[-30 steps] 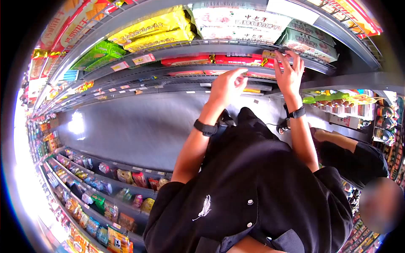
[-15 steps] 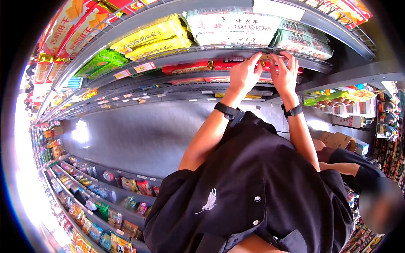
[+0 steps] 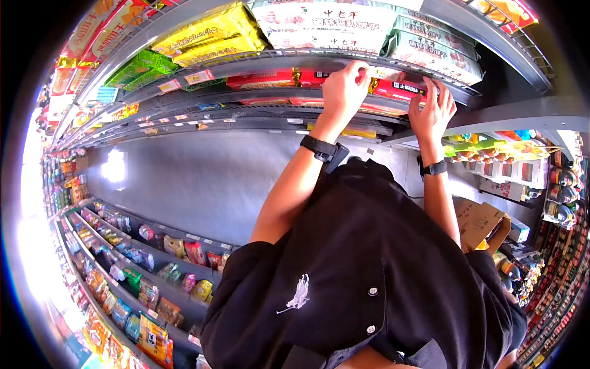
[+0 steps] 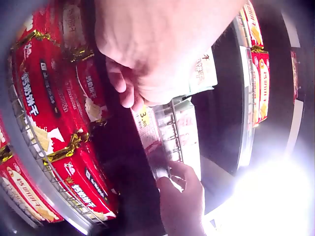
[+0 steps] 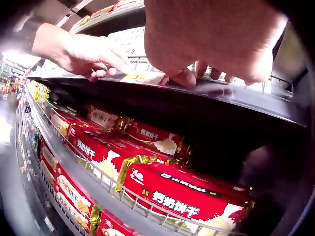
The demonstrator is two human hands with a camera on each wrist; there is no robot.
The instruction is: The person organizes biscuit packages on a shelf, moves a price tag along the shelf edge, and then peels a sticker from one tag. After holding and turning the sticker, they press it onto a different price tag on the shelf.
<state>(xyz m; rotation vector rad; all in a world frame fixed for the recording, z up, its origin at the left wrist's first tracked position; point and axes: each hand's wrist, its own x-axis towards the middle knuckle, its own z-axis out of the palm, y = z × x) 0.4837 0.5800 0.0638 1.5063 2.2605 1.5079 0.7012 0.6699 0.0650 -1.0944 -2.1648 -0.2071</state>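
Note:
In the head view my left hand [image 3: 343,95] is at the front edge of a wire-fronted shelf, fingers bent, with a printed price tag [image 3: 387,74] beside its fingertips. The left wrist view shows those curled fingers at the tag's yellow-marked end [image 4: 143,116], pinching it against the shelf strip. My right hand [image 3: 432,112] touches the same edge further right, fingers spread and fairly straight over the lip. Its thumb [image 5: 183,78] lies at the tag's other end. Each wrist wears a black band.
Yellow packets [image 3: 212,38] and pale boxed biscuits [image 3: 326,27] stand on the shelf above the hands. Red biscuit packs [image 5: 182,189] line the shelf below. Shelves of snacks [image 3: 147,264] run behind on the left. An opened cardboard box [image 3: 482,224] is at the right.
Both hands have come onto the shelf edge. The left hand moved up to the tag, then slightly left; the right hand slid right and down a little. The other person has mostly left view.

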